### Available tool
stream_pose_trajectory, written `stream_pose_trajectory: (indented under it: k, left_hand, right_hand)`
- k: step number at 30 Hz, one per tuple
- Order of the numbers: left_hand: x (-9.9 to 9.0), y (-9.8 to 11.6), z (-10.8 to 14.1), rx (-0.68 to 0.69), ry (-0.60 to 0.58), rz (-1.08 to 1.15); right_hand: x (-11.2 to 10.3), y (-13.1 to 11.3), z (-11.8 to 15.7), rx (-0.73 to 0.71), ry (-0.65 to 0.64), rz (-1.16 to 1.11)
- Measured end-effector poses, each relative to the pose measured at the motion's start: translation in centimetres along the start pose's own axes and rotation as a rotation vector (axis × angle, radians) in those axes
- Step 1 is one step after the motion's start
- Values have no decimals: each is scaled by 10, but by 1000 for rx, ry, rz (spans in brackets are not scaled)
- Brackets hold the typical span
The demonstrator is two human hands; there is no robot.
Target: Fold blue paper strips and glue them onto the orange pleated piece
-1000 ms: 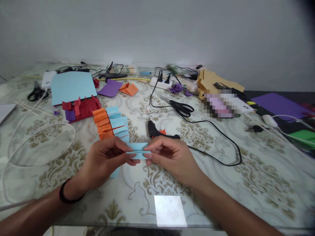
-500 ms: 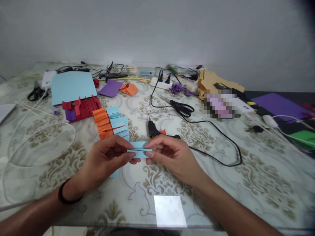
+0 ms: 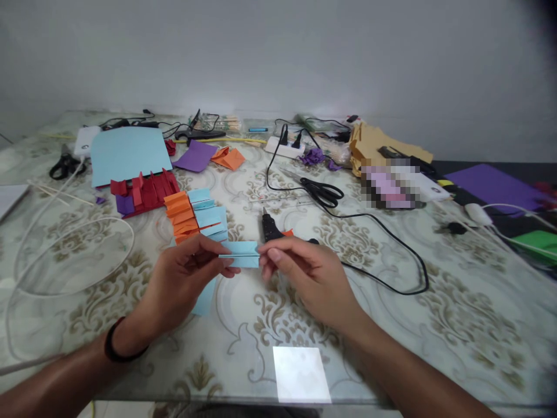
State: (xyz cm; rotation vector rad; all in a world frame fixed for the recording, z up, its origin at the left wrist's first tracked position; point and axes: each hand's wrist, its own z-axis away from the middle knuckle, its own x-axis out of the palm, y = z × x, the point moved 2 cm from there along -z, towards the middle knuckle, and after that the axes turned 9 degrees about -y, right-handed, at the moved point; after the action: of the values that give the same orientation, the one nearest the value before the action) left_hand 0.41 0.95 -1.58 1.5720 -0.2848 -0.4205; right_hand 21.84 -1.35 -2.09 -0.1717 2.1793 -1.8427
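Note:
My left hand (image 3: 180, 287) pinches the left end of a small folded strip of light blue paper (image 3: 243, 253), held above the table with a crease running along its length. My right hand (image 3: 308, 273) is at the strip's right edge, its thumb lifted off the paper and its fingers loosely apart, slightly blurred. Behind my left hand lie pleated orange paper (image 3: 180, 213) and pleated light blue paper (image 3: 209, 217), partly covered by that hand. A black glue gun (image 3: 270, 225) rests just beyond my right hand, which hides part of its handle.
Black scissors (image 3: 324, 190) lie behind the glue gun, near its looping black cord (image 3: 409, 249). Folded red paper (image 3: 152, 190) and a light blue sheet (image 3: 130, 152) are at the left. A white power strip (image 3: 285, 147) sits at the back. A white cable (image 3: 130, 244) curls at left.
The blue strip has risen slightly and shifted left with my left hand. My right thumb and fingers have come off the strip's right end.

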Motion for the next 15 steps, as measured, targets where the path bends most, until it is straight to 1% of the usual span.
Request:
stream_pose_trajectory:
  k: [3, 6, 15]
  left_hand:
    - [-1, 0, 0, 11, 26, -27]
    - [-1, -1, 0, 22, 50, -23]
    - [-1, 1, -4, 70, 121, 5]
  right_hand:
    - [-2, -2, 0, -24, 21, 18]
    - [-3, -3, 0, -34, 13, 33]
    - [-3, -1, 0, 6, 15, 61]
